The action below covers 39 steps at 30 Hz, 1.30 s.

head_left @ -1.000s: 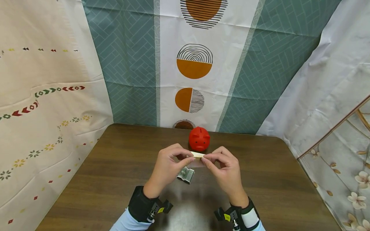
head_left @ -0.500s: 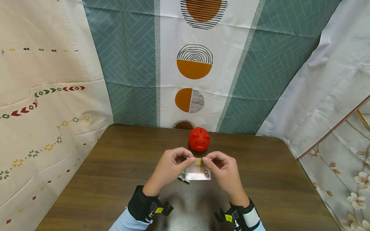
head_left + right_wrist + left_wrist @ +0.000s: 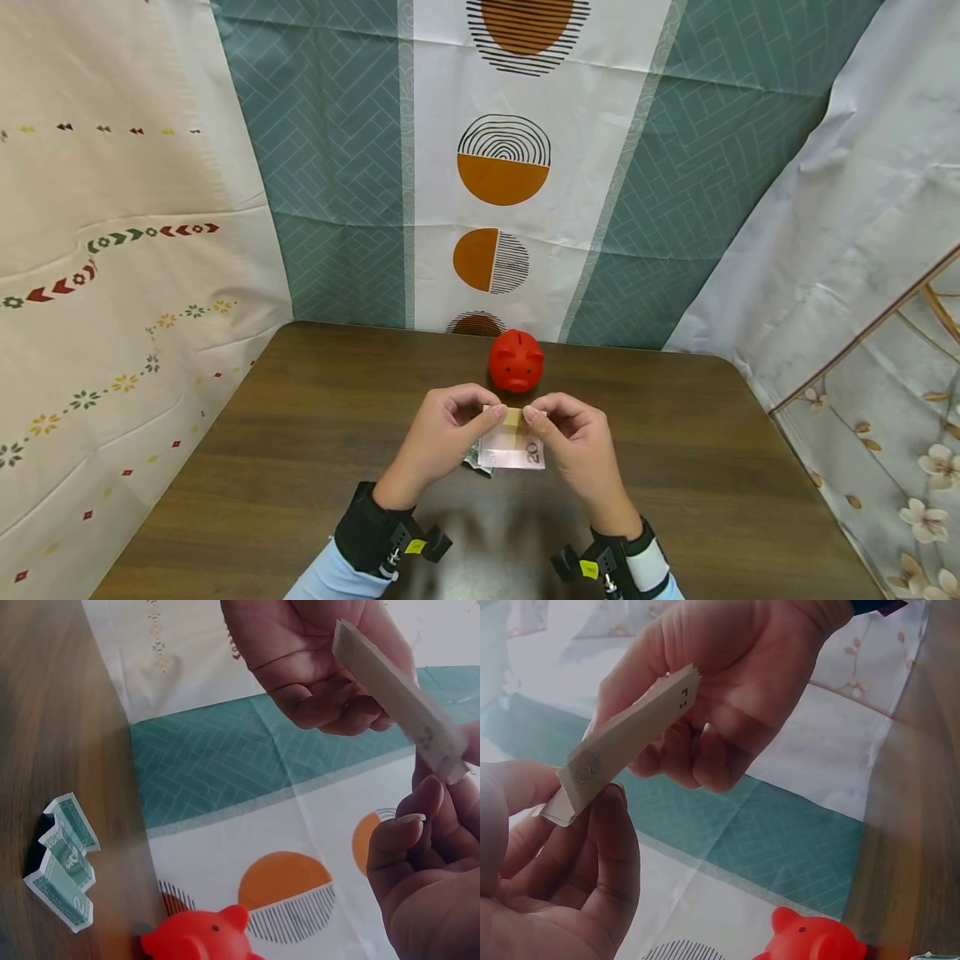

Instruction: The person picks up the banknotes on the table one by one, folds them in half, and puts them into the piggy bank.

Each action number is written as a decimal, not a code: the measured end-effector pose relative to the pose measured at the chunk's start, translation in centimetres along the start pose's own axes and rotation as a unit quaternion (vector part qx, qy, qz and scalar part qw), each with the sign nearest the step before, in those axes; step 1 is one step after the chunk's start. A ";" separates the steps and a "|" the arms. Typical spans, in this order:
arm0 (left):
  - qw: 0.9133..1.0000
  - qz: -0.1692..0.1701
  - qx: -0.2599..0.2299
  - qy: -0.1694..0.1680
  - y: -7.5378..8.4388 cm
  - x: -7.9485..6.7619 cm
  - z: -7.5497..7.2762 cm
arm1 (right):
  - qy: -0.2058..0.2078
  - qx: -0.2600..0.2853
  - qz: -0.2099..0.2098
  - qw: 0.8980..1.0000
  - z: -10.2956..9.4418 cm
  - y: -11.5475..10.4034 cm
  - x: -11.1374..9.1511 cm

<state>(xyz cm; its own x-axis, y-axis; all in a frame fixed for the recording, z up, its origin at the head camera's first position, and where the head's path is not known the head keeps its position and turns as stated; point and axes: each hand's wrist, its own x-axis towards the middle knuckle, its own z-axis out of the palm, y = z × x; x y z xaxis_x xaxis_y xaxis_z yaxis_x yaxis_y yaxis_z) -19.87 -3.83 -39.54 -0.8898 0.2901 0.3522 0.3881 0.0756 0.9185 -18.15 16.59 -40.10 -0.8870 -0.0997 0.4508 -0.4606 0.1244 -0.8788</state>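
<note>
A pale pink and yellow banknote (image 3: 512,454) marked 20 is stretched between both hands, held up over the table. My left hand (image 3: 444,435) pinches its upper left corner between thumb and fingers; my right hand (image 3: 583,446) grips the upper right corner the same way. From the left wrist, the banknote (image 3: 626,739) appears nearly edge-on as a narrow strip with a fold along it. A crumpled green banknote (image 3: 66,862) lies on the wood below, mostly covered by the pink one in the head view.
A red piggy bank (image 3: 516,361) with a slot on top stands just beyond the hands, close to the back edge of the brown wooden table (image 3: 315,433). A patterned cloth (image 3: 337,167) hangs behind the table, with white cloths at both sides.
The pink banknote has tipped from nearly edge-on to showing its face, and its 20 now reads clearly. Both hands have lowered slightly, keeping their pinch, and the green banknote is more covered.
</note>
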 end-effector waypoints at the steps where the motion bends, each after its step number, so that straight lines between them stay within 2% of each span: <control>1: 1.000 0.002 0.001 0.000 0.0 0.0 0.0 | -0.004 0.001 -0.001 1.000 0.1 0.0 0.0; 16: 0.998 0.057 0.023 -0.007 -0.2 -0.3 1.0 | -0.042 0.019 -0.042 0.998 0.7 0.0 -0.2; 23: 0.998 0.062 0.025 -0.004 -0.3 -0.3 1.0 | -0.040 0.007 -0.056 0.998 0.6 0.2 -0.2; 30: 0.998 0.063 0.021 0.002 -0.1 -0.4 0.9 | -0.030 0.025 -0.072 0.997 0.5 0.3 -0.3; 39: 0.998 0.055 0.021 0.002 0.0 -0.4 0.8 | -0.032 0.021 -0.066 0.997 0.3 0.3 -0.2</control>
<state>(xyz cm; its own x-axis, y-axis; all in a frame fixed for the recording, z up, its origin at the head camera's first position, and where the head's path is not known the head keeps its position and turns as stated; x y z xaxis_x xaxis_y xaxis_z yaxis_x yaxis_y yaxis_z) -19.36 -3.23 -39.83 -0.8424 0.2949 0.4509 0.4927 0.0828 0.8663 -18.09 16.40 -40.54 -0.8139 -0.1761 0.5537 -0.5709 0.0648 -0.8185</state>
